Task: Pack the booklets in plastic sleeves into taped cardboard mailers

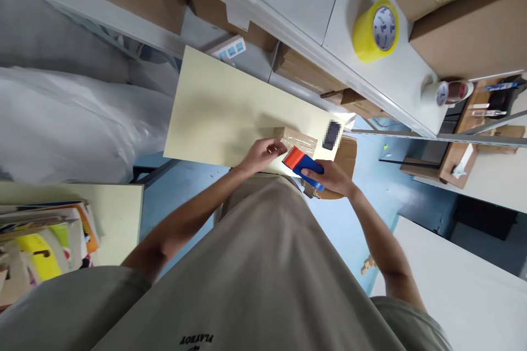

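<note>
While a pale yellow table (214,109) fills the middle, a small cardboard box (297,140) sits near its front edge beside a dark phone (331,135). The left hand (260,154) curls its fingers on the box's end, and the right hand (331,175) has fingers clamped around a red and blue tape dispenser (301,163) pressed against the box.

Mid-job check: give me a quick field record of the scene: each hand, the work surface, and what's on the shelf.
left hand: fingers curled on the left end of a small brown cardboard box
right hand: grips a red and blue handheld tape dispenser, red end at the box
surface: pale yellow rectangular tabletop, box near its right front corner
also there: small dark rectangular object, blurred
shelf: yellow roll of packing tape lying on a white shelf
</note>
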### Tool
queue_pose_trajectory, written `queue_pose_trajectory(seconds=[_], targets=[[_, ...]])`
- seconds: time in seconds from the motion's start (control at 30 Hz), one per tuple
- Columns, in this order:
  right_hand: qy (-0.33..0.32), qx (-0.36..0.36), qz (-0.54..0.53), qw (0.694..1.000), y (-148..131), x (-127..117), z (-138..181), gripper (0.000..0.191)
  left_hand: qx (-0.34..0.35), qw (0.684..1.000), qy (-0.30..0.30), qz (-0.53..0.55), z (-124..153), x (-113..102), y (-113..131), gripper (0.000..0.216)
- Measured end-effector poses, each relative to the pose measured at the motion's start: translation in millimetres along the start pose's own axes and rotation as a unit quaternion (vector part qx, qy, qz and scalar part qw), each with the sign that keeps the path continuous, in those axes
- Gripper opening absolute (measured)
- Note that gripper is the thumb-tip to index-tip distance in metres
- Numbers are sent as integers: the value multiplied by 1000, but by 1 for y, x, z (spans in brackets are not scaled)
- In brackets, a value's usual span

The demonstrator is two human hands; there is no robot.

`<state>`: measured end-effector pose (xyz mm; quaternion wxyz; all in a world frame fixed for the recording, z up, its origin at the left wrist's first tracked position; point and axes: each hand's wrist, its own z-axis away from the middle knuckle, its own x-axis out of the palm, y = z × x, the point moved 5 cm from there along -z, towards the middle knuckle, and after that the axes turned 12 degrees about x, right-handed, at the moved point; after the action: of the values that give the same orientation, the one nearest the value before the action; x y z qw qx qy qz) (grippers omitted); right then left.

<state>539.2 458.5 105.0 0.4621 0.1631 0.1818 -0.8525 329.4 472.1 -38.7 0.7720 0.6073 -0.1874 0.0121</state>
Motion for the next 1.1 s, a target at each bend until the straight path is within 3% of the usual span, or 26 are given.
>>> queue_pose_trajectory(seconds=[0.07, 0.2, 0.3, 0.6, 0.77, 0.97, 1.1], targets=[[-30, 23, 32, 999, 2, -13, 7, 69, -16, 1000, 22, 12, 5, -5, -11, 52], [-15, 74, 120, 990, 6, -53, 25, 72, -52, 992, 117, 3, -2, -45, -37, 53], [10, 93, 157, 983, -7, -75, 36, 72, -64, 991, 115, 36, -17, -60, -60, 51], [100, 51, 240, 964, -70, -68, 38, 72, -101, 982, 117, 107, -38, -27, -104, 39], [119, 27, 263, 957, -73, -67, 28, 75, -123, 984, 101, 79, -39, -19, -114, 40], [115, 55, 254, 959, -68, -66, 14, 78, -162, 978, 111, 62, -43, -7, -118, 33], [111, 72, 246, 960, -58, -67, 5, 78, -155, 980, 114, 43, -48, -4, -124, 30]])
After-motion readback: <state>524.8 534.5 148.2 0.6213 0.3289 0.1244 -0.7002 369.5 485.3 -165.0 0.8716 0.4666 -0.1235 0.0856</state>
